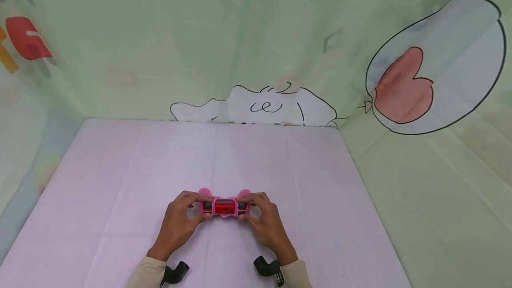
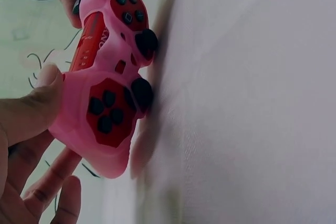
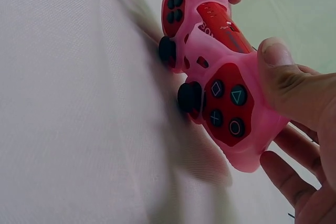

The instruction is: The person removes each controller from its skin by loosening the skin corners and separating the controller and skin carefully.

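Observation:
A red game controller in a pink silicone cover is held between both hands, its shoulder-button edge showing in the head view. At its left end my left hand pinches it between thumb and index finger. My right hand pinches the right end the same way. In the left wrist view the controller's direction pad and black thumbsticks face the white cloth. The right wrist view shows the shape-marked buttons on the controller, with the right thumb on its edge and other fingers behind.
A pale cloth-covered table lies beneath the hands. Green printed curtains with cartoon drawings rise behind and beside it. Black wrist-camera mounts sit at both sleeves.

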`<state>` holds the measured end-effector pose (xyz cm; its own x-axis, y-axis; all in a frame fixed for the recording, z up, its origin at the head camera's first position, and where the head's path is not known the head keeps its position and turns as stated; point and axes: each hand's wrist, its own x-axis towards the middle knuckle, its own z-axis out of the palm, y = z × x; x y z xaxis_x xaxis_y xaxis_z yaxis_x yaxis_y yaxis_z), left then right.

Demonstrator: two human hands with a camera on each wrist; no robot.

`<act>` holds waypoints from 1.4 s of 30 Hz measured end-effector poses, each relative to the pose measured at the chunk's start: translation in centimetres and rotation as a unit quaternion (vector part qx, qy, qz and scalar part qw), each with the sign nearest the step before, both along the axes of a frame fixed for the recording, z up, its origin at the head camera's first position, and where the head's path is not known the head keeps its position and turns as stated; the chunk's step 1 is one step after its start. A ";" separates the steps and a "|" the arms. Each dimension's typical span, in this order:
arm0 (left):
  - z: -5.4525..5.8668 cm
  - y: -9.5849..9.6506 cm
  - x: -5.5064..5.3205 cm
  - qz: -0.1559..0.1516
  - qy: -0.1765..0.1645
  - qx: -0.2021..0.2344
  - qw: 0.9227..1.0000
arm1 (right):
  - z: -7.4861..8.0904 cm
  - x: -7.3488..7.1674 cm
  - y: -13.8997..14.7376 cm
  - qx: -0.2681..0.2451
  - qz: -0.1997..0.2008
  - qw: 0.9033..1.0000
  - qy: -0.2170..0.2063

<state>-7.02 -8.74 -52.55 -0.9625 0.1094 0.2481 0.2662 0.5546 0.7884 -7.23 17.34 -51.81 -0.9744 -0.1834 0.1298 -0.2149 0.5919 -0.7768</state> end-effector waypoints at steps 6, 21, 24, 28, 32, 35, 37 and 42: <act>0.2 -0.3 -0.3 -0.014 -0.004 -0.012 1.000 | 0.1 -0.3 0.2 0.005 0.017 1.000 0.004; -0.3 0.2 -0.7 -0.063 -0.015 -0.029 0.997 | 0.7 -0.9 0.3 0.004 0.038 0.999 -0.019; -0.3 0.3 -0.8 -0.065 -0.012 -0.028 0.997 | 0.9 -1.0 0.4 0.014 0.049 0.999 -0.019; -0.3 0.2 -0.9 -0.074 -0.005 -0.033 0.997 | 1.4 -1.3 0.5 0.028 0.067 0.997 -0.015; -0.4 0.1 -1.1 -0.089 0.004 -0.041 0.995 | 1.8 -1.8 0.4 0.038 0.094 0.995 -0.008; -0.3 0.1 -1.2 -0.098 0.005 -0.041 0.994 | 2.2 -2.4 0.2 0.043 0.121 0.992 -0.002; -0.2 0.2 -1.2 -0.099 0.004 -0.041 0.994 | 2.3 -2.7 0.0 0.046 0.142 0.989 -0.003; -0.1 0.3 -1.2 -0.100 0.001 -0.038 0.994 | 2.7 -3.4 -0.2 0.055 0.195 0.979 -0.012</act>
